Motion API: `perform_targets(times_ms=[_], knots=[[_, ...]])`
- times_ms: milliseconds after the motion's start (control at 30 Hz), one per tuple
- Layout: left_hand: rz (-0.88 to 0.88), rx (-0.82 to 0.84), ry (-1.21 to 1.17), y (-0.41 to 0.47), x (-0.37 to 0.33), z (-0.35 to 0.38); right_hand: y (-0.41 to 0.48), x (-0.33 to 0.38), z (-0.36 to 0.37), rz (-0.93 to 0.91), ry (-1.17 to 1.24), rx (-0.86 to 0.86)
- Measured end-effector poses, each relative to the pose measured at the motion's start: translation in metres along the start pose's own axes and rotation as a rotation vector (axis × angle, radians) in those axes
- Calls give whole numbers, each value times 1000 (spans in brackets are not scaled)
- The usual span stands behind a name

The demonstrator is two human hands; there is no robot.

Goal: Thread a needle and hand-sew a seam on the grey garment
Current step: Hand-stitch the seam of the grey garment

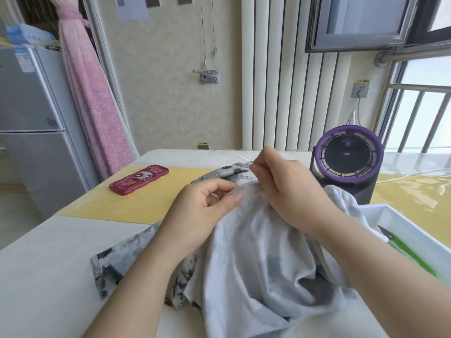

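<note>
Head view: the grey garment (pixel 256 252) lies bunched on the desk (pixel 61 252), its upper edge raised between both hands. The right hand (pixel 285 184) pinches the needle (pixel 244 159) in a fingertip grip; the left hand (pixel 205 206) pinches a fold of cloth. The needle's long axis runs diagonally, its free end pointing up-left, away from the person. Threading appears done and stitching under way; no thread or seam is discernible.

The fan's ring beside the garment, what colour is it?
Purple ring on a black fan, seen in the head view.
</note>
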State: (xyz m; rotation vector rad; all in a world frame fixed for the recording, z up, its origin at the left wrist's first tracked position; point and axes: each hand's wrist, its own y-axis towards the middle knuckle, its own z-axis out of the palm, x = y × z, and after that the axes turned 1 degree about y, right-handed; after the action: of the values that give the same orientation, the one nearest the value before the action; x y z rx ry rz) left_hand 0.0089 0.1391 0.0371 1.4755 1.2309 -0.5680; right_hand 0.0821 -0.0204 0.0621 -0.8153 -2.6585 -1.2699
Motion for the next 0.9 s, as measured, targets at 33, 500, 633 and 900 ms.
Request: perform_targets(times_ms=[33,500,633,900], knots=[[-10,20,-3,-3,-1,-3,1,2,-1,-9,-3,-11],[53,-122,241,-42,-18,-16,6,17,-13,-97,-153,-76],[119,-224,338,-48,-27,-13,2,20,-13,-112,-159,-149],[172,-103,530,-31,-42,-32,9,22,-19,-112,-224,-244]])
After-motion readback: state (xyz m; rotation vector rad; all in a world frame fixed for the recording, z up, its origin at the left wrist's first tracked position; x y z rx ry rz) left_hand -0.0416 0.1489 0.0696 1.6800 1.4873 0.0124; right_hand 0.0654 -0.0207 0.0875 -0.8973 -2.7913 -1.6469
